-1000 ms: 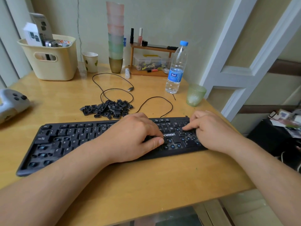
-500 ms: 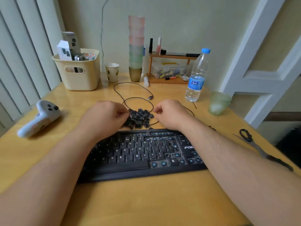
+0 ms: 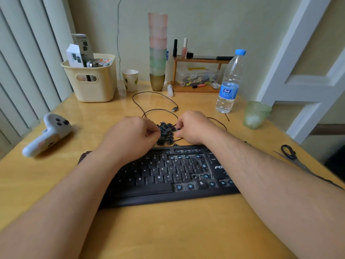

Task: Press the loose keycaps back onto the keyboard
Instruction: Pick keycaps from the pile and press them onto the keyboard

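Observation:
A black keyboard (image 3: 168, 174) lies across the wooden table (image 3: 168, 230), with several bare blue switch stems showing on its right part. Behind it sits a pile of loose black keycaps (image 3: 166, 133). My left hand (image 3: 130, 139) reaches into the pile's left side with curled fingers touching the caps. My right hand (image 3: 194, 128) is at the pile's right side, and its fingertips pinch a small black keycap (image 3: 177, 129). Both forearms cross over the keyboard and hide parts of it.
A white game controller (image 3: 48, 135) lies at the left. At the back stand a cream basket (image 3: 93, 81), paper cup (image 3: 130, 80), stacked cups (image 3: 157, 49) and small shelf (image 3: 197, 75). A water bottle (image 3: 230, 83), green glass (image 3: 255, 114) and scissors (image 3: 291, 156) are on the right. The keyboard cable (image 3: 155, 101) loops behind the keycaps.
Both hands left the keyboard's right side and moved back to the keycap pile. Since half a second ago they have closed in on the pile, and the right fingers now pinch a cap.

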Demonstrator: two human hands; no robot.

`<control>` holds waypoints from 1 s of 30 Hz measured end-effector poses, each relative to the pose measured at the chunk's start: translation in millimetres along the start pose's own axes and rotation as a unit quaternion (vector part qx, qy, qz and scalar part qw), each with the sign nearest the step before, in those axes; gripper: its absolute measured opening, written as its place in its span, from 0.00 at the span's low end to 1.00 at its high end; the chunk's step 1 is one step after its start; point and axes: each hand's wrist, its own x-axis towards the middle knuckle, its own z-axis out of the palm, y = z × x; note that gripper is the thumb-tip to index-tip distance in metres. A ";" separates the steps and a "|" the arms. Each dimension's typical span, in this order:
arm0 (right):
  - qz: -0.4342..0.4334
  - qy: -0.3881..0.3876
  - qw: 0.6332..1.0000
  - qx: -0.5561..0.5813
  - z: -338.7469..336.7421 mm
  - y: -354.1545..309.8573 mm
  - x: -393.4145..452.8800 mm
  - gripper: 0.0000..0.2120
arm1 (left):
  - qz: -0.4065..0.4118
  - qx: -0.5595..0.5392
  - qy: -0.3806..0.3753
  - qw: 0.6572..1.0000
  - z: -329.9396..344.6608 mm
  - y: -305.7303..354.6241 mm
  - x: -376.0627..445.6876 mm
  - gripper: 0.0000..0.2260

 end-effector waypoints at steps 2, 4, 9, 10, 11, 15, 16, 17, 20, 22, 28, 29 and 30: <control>-0.025 0.012 1.000 -0.001 -6.9 0.5 -14.0 0.10 | 0.008 -0.020 0.001 1.000 0.0 4.1 -1.5 0.08; -0.057 0.038 0.997 0.027 -13.2 0.3 -36.1 0.11 | 0.006 -0.075 0.001 0.997 1.6 9.7 -3.2 0.07; -0.144 0.178 0.968 0.098 -11.5 2.1 -84.3 0.09 | -0.020 -0.285 -0.047 0.957 5.7 26.2 -9.1 0.05; -0.153 0.207 0.959 0.116 -9.9 3.4 -88.9 0.09 | -0.018 -0.300 -0.059 0.952 6.1 28.5 -10.3 0.06; -0.158 0.231 0.951 0.131 -8.3 5.1 -92.4 0.09 | -0.018 -0.314 -0.070 0.947 6.4 30.7 -11.4 0.07; -0.176 0.261 0.937 0.149 -4.9 10.6 -96.6 0.11 | -0.024 -0.349 -0.083 0.933 7.4 33.5 -12.5 0.08; -0.183 0.258 0.937 0.150 -4.3 12.2 -95.9 0.11 | -0.023 -0.352 -0.084 0.932 7.5 33.0 -12.6 0.08; -0.190 0.256 0.936 0.146 -4.0 13.5 -95.4 0.11 | -0.022 -0.353 -0.085 0.932 7.7 31.7 -12.7 0.08; -0.214 0.260 0.933 0.129 -3.8 16.5 -94.8 0.10 | -0.021 -0.350 -0.086 0.933 7.7 28.8 -12.7 0.08; -0.224 0.266 0.929 0.128 -5.2 17.2 -95.3 0.09 | -0.024 -0.350 -0.085 0.933 7.7 28.2 -12.3 0.08; -0.236 0.260 0.929 0.121 -4.0 18.7 -92.8 0.09 | -0.028 -0.335 -0.077 0.939 8.8 31.6 -13.0 0.10; -0.234 0.261 0.928 0.123 -3.6 18.5 -92.7 0.09 | -0.028 -0.333 -0.077 0.939 9.0 32.3 -13.2 0.10; -0.233 0.260 0.929 0.126 -3.1 18.2 -92.6 0.09 | -0.027 -0.333 -0.077 0.939 9.1 33.0 -13.6 0.10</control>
